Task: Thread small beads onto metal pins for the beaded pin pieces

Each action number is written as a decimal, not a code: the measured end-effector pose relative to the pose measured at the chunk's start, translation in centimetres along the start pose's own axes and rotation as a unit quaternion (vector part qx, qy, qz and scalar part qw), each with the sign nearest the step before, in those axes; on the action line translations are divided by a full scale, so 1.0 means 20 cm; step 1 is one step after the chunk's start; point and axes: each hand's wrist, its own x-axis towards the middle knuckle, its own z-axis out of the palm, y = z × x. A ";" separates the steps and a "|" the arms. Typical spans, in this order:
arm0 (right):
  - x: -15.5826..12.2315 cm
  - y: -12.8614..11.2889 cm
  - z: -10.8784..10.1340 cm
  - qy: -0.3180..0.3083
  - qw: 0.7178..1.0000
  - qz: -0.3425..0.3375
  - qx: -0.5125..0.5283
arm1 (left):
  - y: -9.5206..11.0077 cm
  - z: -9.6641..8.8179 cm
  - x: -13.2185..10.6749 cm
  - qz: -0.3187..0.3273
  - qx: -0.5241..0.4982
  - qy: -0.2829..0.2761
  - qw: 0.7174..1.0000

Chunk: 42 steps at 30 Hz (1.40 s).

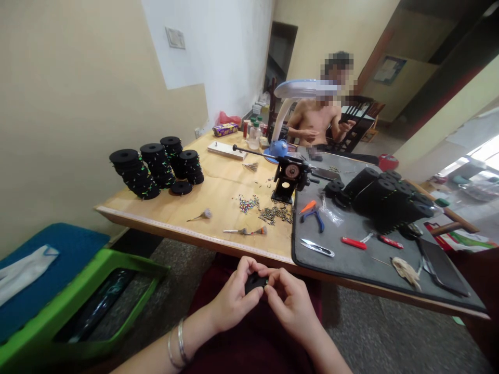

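Note:
My left hand (pixel 238 291) is closed round a small black foam spool (pixel 254 283), just in front of the table edge. The thumb and fingers of my right hand (pixel 286 296) are pinched together at the spool's right rim. A tiny yellow-green bit shows beside those fingertips; what exactly they pinch is too small to tell. Stacks of like black spools (pixel 127 174) with coloured bits along their edges stand at the table's left. Beyond my hands lie small coloured beads (pixel 248 204), dark metallic pieces (pixel 275 213) and brushes (pixel 255 230).
A black winding device (pixel 290 176) with a long rod stands mid-table near a blue lamp (pixel 277 148). On the grey mat (pixel 273 259) lie thread snips (pixel 317 248), pliers (pixel 314 218), red-handled tools (pixel 353 243) and large black rolls (pixel 374 197). Another person (pixel 317 122) sits behind.

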 end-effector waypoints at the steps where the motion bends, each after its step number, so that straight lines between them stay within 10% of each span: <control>1: 0.00 0.00 0.00 -0.002 1.000 0.001 -0.004 | 0.00 0.00 0.00 0.002 0.002 -0.001 1.000; 18: 0.01 0.01 -0.04 -0.054 0.999 -0.004 0.002 | 0.02 0.01 0.01 0.027 -0.066 -0.031 0.997; 27: -0.01 0.15 -0.01 -0.011 0.951 0.135 0.279 | -0.03 0.00 0.02 -0.001 -0.140 -0.033 0.990; 42: 0.00 0.13 0.03 -0.011 0.976 0.080 0.203 | -0.05 0.02 0.03 -0.070 -0.245 -0.036 0.966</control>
